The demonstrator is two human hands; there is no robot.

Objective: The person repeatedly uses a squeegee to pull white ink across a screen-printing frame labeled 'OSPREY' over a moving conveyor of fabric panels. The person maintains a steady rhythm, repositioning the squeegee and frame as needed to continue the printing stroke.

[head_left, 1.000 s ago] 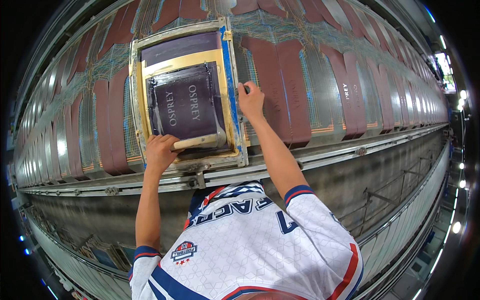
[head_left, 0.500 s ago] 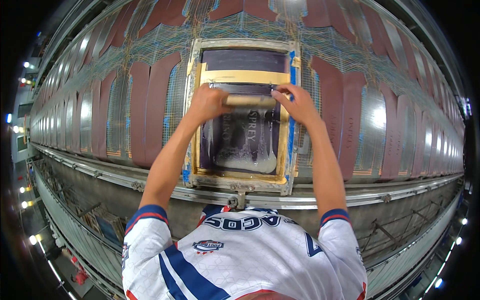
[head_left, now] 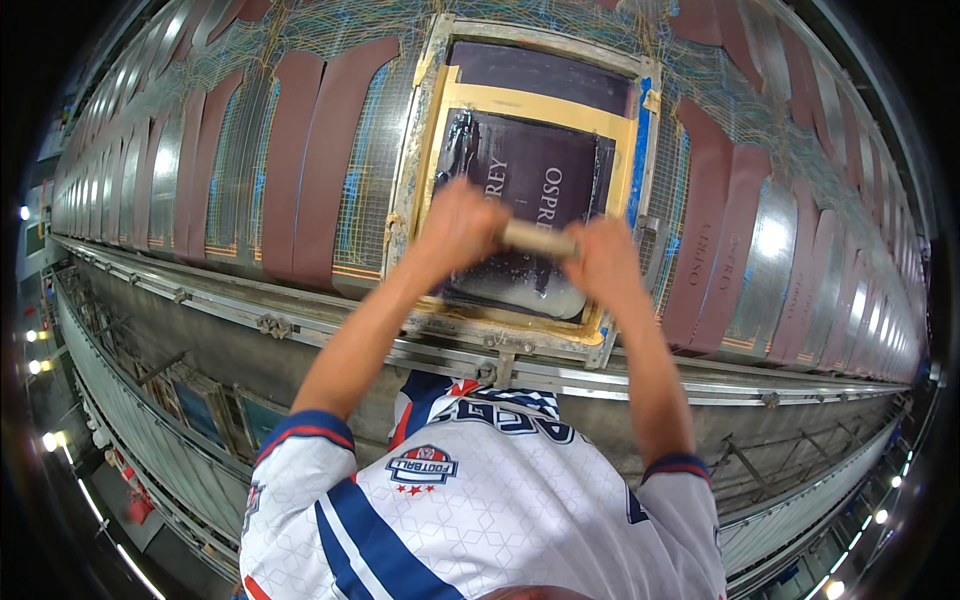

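Note:
A wooden-handled squeegee (head_left: 538,239) lies across the lower part of a screen-printing frame (head_left: 411,160), tilted slightly down to the right. My left hand (head_left: 462,225) is closed round its left end, and my right hand (head_left: 604,262) grips its right end. Both hands are somewhat blurred. Dark mesh (head_left: 525,140) with pale lettering shows beyond the squeegee. Pale, wet ink (head_left: 535,293) is pooled at the mesh's near edge. Yellow tape (head_left: 545,106) borders the mesh, and blue tape (head_left: 641,150) runs along the frame's right side. The squeegee's blade is hidden.
Maroon cut pieces (head_left: 310,180) lie in rows on the long table to the left of the frame. More maroon pieces (head_left: 705,230), some lettered, lie to its right. A metal rail (head_left: 290,325) runs along the table's near edge, between it and my body.
Both hands have drawn the squeegee from near the far tape strip toward me, uncovering lettered mesh behind it. My view has shifted and tilted, so the frame sits higher and further right.

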